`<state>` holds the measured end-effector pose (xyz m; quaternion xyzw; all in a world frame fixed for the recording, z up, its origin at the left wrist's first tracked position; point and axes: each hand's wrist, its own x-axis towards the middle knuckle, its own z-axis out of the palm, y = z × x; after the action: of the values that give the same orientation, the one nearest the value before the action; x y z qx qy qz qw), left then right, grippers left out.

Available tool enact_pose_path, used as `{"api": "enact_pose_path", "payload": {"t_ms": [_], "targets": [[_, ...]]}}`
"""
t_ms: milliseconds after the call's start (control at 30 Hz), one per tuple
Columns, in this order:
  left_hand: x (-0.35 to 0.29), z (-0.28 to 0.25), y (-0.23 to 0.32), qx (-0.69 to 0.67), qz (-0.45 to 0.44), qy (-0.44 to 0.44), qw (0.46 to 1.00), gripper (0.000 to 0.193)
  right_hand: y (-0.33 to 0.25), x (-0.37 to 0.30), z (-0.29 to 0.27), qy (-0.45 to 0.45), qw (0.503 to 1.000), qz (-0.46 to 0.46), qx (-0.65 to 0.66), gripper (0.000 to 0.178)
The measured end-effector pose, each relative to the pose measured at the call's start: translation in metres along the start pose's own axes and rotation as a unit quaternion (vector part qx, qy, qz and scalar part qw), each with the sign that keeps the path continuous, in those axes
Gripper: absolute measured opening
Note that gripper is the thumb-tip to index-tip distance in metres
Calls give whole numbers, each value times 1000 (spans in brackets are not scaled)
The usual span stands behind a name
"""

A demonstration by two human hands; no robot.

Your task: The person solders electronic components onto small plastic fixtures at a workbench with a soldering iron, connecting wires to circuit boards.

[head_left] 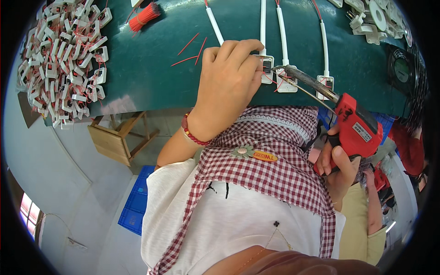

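My right hand (337,167) is wrapped round the handle of a red soldering gun (360,126). Its long dark barrel points left, and the tip meets a small white housing (269,78) with a black part inside, or hovers very close to it. At that housing's left edge, my left hand (229,75) has its fingers curled and pressed together; what they pinch is hidden. Thin red wires stick out by the tip. A second white housing (288,87) lies just right, partly under the barrel, and a third housing (325,85) further right. White tubes (282,39) run away from the housings.
A large heap of white housings with red wires (66,64) covers the green table's (151,68) left end. Beyond lie a bundle of red wires (144,18) and several loose ones. White plastic parts (373,20) and a round black device (401,68) are at right. A wooden stool (117,137) stands below.
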<state>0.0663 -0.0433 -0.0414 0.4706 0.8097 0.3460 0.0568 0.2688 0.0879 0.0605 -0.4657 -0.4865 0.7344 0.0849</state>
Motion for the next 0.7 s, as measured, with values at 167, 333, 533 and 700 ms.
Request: {"api": "enact_pose_path", "payload": {"t_ms": [167,333,533,700], "targets": [[-1,1,-4,4,4,2,1000,14,-2,1,5,8,1000,24,-13,37],[0,2,-6,18,26,-15,999,15,-3,1,5,9,1000,26,-14,37],[1,-2,-3,-2,9,-12,1000,13,-3,0,4,9,999,34,-23,36],[1,-3,-4,-4,12,-17,1000,13,-3,-1,6,11,999,37,-17,37]]}}
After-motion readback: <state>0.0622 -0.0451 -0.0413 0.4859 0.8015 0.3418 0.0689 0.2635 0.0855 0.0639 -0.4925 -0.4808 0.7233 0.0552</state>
